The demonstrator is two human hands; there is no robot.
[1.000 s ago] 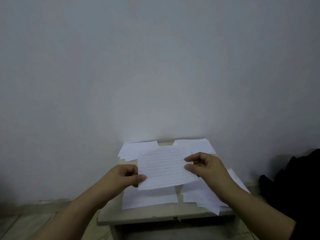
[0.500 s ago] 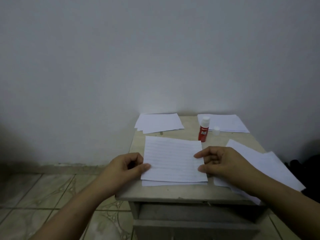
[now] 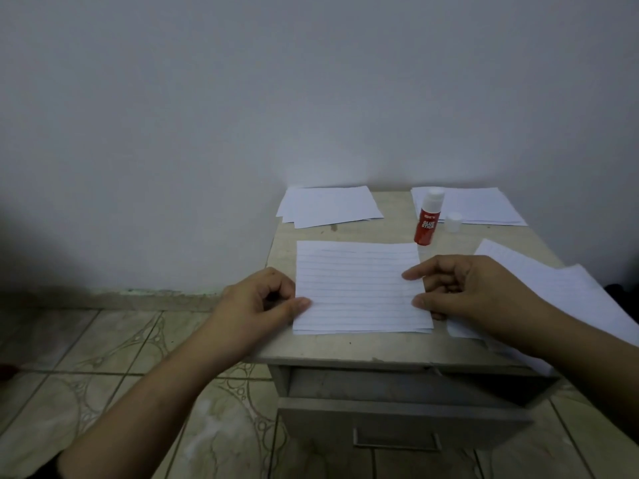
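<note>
A lined white sheet (image 3: 356, 288) lies flat on top of another sheet near the front of a small beige table (image 3: 345, 347). My left hand (image 3: 259, 302) pinches the sheet's left edge, thumb on top. My right hand (image 3: 463, 292) holds its right edge with thumb and forefinger on the paper, the other fingers curled. A red glue stick (image 3: 428, 219) stands upright behind the sheet, uncapped, with its clear cap (image 3: 453, 221) beside it on the right.
Stacks of white paper lie at the back left (image 3: 328, 205), the back right (image 3: 477, 205) and the right edge (image 3: 553, 288) of the table. A drawer (image 3: 397, 423) under the tabletop stands partly pulled out. Tiled floor (image 3: 103, 357) lies left; a wall is behind.
The lined sheet was held up in the air by both hands; it has come down and now lies flat on the table. The view has tilted downward, revealing the glue stick.
</note>
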